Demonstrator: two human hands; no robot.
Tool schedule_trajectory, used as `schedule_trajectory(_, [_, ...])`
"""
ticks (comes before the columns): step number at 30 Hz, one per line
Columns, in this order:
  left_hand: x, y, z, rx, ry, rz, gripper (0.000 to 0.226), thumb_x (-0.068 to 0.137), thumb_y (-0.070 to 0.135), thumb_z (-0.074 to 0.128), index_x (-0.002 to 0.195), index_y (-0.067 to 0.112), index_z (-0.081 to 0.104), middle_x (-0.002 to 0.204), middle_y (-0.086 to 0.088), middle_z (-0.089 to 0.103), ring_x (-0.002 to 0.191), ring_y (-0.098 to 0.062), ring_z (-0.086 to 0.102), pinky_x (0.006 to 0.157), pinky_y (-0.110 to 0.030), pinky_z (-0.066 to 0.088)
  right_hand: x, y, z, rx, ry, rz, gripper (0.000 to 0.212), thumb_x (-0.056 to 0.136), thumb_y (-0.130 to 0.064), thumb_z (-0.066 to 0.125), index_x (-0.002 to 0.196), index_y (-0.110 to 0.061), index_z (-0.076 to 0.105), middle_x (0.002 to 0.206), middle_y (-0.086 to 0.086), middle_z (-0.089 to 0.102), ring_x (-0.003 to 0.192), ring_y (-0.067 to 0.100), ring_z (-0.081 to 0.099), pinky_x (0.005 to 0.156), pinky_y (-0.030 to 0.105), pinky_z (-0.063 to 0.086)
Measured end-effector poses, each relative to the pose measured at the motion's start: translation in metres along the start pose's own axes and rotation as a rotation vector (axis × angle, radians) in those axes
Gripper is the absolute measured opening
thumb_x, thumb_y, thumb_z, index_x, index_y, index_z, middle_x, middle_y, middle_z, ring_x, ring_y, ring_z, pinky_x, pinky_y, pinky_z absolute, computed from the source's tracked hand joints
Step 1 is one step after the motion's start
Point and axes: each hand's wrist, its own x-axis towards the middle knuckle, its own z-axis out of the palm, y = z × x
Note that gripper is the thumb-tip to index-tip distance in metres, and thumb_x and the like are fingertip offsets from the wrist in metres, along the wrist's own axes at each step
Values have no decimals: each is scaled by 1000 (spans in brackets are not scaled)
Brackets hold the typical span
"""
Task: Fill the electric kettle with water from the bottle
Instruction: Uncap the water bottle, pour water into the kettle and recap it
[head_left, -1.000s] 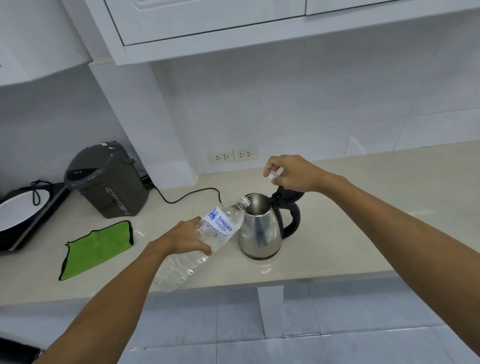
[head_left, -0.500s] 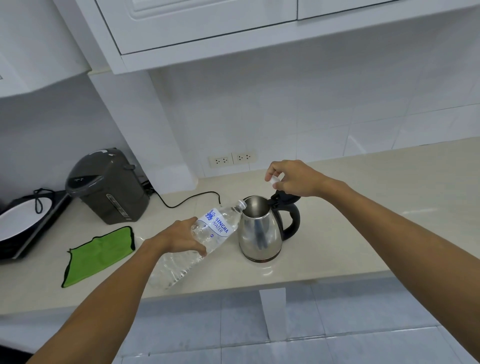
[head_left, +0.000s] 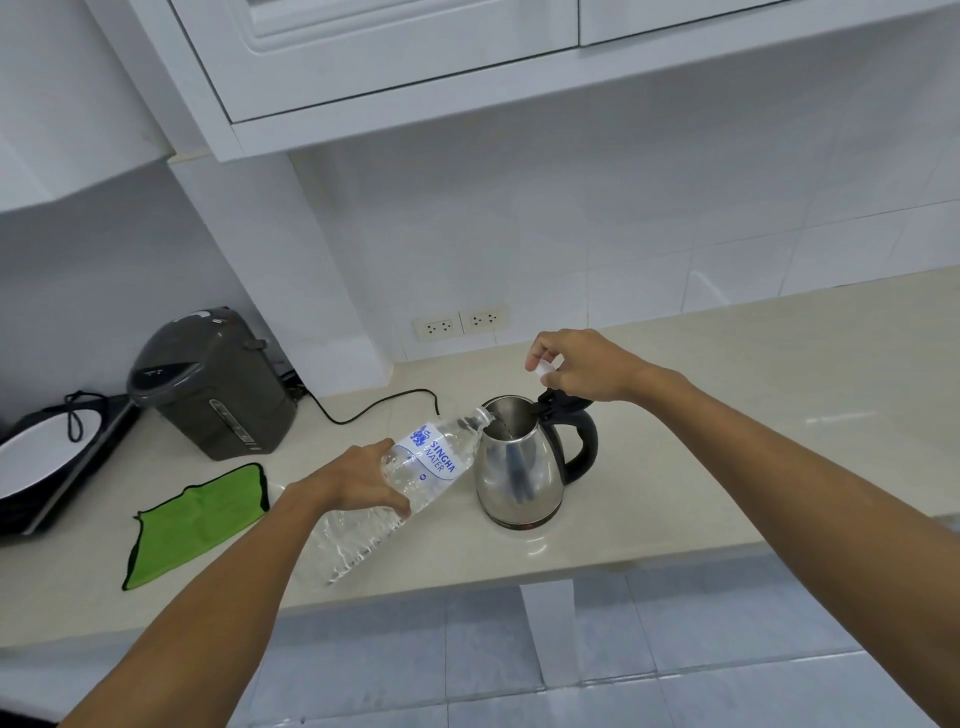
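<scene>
The clear plastic water bottle is gripped around its middle by the left hand, the fingers closed around the body just below the blue-printed label. Compared with a second ago, the bottle has been tipped further and its open neck brought up to the rim of the stainless electric kettle; the neck now sits at the mouth of the kettle, where before it was held just short of it. A thin thread of water appears to be falling inside the opening, though it is too fine to be sure of. From this it is judged that pouring has only just begun and that nearly all of the filling remains to be done.

The right hand is held above the kettle's black handle, curled closed, with a small white bottle cap pinched at the fingertips. The black lid hinge is partly hidden beneath it, so whether the lid is being propped open by that hand cannot be told.

The kettle stands upright on the pale tabletop, near its front edge. Further left, well apart, lie a green cloth and a dark grey electric water boiler. A steeper tilt will probably be needed as the bottle empties, with the neck kept over the opening to avoid spills.
</scene>
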Motion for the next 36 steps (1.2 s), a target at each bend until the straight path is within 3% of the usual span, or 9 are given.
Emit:
schedule_trajectory(2, [0,2,-1,-6,7,-5,100,69,38,96,154,20,46,123,3,60,114,-22,63,99,-36,55,1,0,0,3,0,5,20,94,-14,63,108,-27,67,119,2,64,98,20,66,81,32,53])
schedule_trajectory(6, [-1,4,-3,-11,5,-2,107,71,38,95,160,17,40,123,3,58,112,-21,59,99,-35,54,2,2,2,-4,-2,6,20,94,-13,63,109,-26,66,118,2,63,97,21,66,76,30,49])
schedule_trajectory(22, [-4,6,-9,3,-4,6,100,71,36,96,155,15,46,122,5,58,111,-21,59,99,-34,53,5,4,6,5,8,8,20,95,-13,62,110,-26,66,117,2,64,96,21,64,76,29,45])
schedule_trajectory(31, [-3,10,-9,3,-3,17,102,72,36,96,157,16,43,121,5,58,110,-20,59,92,-30,51,5,5,7,1,13,18,21,94,-12,64,110,-25,67,118,2,63,98,23,65,82,33,51])
schedule_trajectory(36, [-4,12,-10,-2,-2,11,100,73,35,96,156,15,44,125,1,63,113,-22,62,97,-33,53,5,7,9,7,5,24,21,94,-11,63,111,-24,67,118,3,63,100,23,65,83,34,52])
